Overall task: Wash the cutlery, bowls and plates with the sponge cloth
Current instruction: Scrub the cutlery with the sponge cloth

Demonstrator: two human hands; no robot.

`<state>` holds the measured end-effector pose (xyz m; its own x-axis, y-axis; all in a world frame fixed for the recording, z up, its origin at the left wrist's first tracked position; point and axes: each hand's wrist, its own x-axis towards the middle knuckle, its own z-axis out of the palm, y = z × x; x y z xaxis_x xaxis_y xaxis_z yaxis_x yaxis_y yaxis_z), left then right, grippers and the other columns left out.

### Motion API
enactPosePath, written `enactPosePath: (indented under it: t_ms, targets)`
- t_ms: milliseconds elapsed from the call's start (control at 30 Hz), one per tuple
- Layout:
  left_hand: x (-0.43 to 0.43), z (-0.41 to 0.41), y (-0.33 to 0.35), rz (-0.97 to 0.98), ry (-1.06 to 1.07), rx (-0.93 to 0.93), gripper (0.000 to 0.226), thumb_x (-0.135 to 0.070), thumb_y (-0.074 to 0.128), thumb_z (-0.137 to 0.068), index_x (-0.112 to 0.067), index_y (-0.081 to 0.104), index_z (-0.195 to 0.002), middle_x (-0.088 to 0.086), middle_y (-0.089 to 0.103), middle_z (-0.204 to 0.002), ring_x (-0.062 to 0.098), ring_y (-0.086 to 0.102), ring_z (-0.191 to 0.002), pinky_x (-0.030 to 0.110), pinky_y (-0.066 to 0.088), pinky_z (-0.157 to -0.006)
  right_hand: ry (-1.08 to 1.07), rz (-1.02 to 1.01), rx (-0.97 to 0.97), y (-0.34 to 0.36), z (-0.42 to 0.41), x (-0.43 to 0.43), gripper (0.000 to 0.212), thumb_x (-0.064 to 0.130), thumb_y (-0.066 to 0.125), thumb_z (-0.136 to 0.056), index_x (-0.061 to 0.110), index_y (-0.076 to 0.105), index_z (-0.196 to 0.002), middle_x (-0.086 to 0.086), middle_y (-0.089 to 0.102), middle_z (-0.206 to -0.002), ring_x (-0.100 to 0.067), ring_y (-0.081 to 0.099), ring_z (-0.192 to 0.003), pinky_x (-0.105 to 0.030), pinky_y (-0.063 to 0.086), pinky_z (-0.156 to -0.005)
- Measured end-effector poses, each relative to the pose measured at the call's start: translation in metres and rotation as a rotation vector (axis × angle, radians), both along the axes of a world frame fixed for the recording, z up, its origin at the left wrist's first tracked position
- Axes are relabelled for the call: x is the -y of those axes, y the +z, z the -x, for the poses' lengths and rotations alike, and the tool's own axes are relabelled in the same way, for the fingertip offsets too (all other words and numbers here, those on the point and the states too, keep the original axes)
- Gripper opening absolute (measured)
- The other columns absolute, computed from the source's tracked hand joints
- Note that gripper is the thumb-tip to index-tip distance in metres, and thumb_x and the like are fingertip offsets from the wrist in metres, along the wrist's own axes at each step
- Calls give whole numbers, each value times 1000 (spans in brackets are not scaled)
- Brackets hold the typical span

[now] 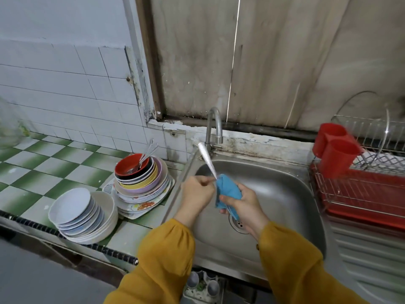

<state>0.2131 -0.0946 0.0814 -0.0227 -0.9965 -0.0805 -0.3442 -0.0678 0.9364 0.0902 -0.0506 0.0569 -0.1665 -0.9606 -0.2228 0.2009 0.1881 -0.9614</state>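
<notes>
Our left hand [197, 193] pinched a utensil [207, 160], our right hand [243, 207] gripped the sponge cloth [228, 189]; stacked dishes [140, 181] seemingly awaited washing.

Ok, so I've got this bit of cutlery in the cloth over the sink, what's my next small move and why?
Probably slide the blue sponge cloth in your right hand up the piece of cutlery towards its far end. Your left hand pinches it beside the cloth, and most of its length sticks out uncovered.
</notes>
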Motion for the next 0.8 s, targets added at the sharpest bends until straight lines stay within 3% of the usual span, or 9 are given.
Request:
enactPosePath:
  t_ms: [133, 233, 333, 467, 533, 600, 700, 800]
  targets:
    - [-2, 6, 8, -60, 44, -213, 13, -22, 69, -89, -11, 75, -87, -3, 68, -75, 15, 63, -77, 27, 51, -74, 30, -37, -66, 0, 10, -3, 23, -3, 68, -86, 13, 61, -101, -13, 64, -91, -23, 61, -73, -24, 47, -46]
    - [-5, 10, 4, -7, 79, -229, 15, -16, 71, -88, -13, 75, -74, 3, 71, -71, 18, 64, -73, 35, 54, -76, 50, -56, -65, -3, 9, -4, 17, 0, 67, -88, 13, 62, -98, -11, 61, -85, -23, 56, -70, -24, 42, -43]
    - [-2, 11, 1, -18, 214, -294, 24, -10, 69, -88, -11, 74, -65, 7, 71, -69, 19, 65, -69, 34, 56, -71, 96, -68, -66, 0, 1, -5, 14, 3, 68, -88, 10, 62, -99, -12, 59, -82, -23, 54, -68, -24, 38, -42]
    - [2, 9, 5, -4, 276, -387, 19, -5, 65, -90, 4, 74, -75, 10, 73, -74, 3, 63, -58, 17, 53, -59, 151, -88, -112, 10, -5, -4, 20, 8, 72, -86, 12, 61, -101, -11, 58, -81, -20, 53, -63, -22, 35, -39]
    - [3, 11, 1, -2, 301, -391, 20, -3, 63, -91, 4, 74, -75, 8, 73, -75, 5, 64, -63, 13, 51, -57, 168, -96, -185, 15, -1, -4, 19, 10, 73, -85, 14, 60, -99, -9, 57, -80, -18, 52, -60, -22, 34, -38]
    - [1, 14, -3, -18, 343, -470, 23, -3, 62, -92, 0, 73, -72, 6, 72, -72, 9, 63, -64, 17, 52, -59, 183, -97, -266, 18, 2, -4, 19, 13, 74, -85, 16, 60, -98, -8, 56, -79, -17, 53, -61, -22, 35, -39]
    - [-3, 16, -5, -77, 394, -769, 20, -3, 56, -95, 0, 67, -79, 7, 69, -68, 17, 65, -59, 26, 56, -57, 201, -102, -389, 17, 0, -5, 24, 21, 75, -84, 20, 58, -101, -7, 59, -85, -19, 57, -71, -25, 42, -45]
    - [-6, 14, -9, -25, 404, -815, 19, -5, 53, -98, -5, 65, -83, 4, 68, -65, 12, 64, -52, 26, 56, -53, 280, -133, -489, 14, 5, -7, 30, 28, 77, -82, 25, 55, -103, -5, 60, -89, -19, 60, -76, -26, 44, -49]
